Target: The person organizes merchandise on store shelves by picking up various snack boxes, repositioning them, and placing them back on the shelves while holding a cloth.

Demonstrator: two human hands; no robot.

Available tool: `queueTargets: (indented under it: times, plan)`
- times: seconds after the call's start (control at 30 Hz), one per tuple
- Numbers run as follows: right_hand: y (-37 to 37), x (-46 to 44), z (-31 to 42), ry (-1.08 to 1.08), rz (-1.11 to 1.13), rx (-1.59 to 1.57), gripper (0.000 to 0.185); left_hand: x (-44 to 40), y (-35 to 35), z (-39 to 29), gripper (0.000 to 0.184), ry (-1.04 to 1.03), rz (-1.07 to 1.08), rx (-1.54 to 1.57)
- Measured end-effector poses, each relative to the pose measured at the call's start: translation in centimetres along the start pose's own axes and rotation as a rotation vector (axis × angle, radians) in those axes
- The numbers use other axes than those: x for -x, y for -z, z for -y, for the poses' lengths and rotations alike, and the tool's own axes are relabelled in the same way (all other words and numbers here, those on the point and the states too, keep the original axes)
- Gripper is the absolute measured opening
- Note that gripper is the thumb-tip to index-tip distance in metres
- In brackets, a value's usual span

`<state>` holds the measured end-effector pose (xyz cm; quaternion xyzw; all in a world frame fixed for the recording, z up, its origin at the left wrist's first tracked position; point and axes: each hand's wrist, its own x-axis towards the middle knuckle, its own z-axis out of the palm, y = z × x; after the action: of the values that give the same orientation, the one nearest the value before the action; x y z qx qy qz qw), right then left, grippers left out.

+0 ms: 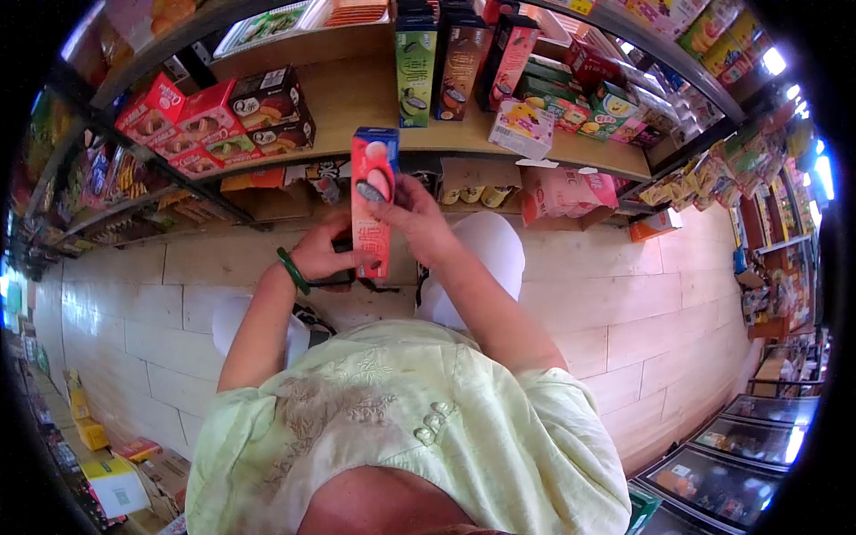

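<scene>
A tall pink-red biscuit box (372,234) with a blue top stands upright between my hands, in front of the shelf edge. My right hand (415,218) is closed around its right side, the thumb lying on the front face. My left hand (323,252), below a green bangle (292,271), grips the box's lower left side. A dark object (342,248) shows by the left fingers, and I cannot make out what it is. On the shelf just beyond stand a green box (415,76), a brown box (462,71) and a pink box (513,62) of similar shape.
Red cake boxes (183,125) and dark brown boxes (272,107) are stacked on the shelf (352,94) at left. A purple-white box (522,129) sits near its right edge. Pink bags (568,193) fill the lower level. Cartons (120,486) lie on the floor behind left; freezers (713,481) stand behind right.
</scene>
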<state>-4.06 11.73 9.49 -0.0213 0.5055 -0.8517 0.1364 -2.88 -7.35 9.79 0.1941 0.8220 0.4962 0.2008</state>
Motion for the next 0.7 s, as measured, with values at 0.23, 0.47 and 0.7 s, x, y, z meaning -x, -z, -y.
queueTargets:
  times: [0.23,0.47,0.7]
  plan:
    - [5.8,-0.1,3.0,0.142,-0.154,0.121,0.044,-1.6,-1.2,1.3,0.054,-0.017,-0.034,0.101]
    - [17.6,-2.0,8.4,-0.061,-0.824,-0.314,0.061,-2.8,-1.7,2.4,0.049,0.022,-0.139,0.097]
    - [20.9,-3.7,9.0,-0.118,-0.633,-0.279,0.066,-3.9,-2.4,1.2,0.050,0.055,-0.060,0.026]
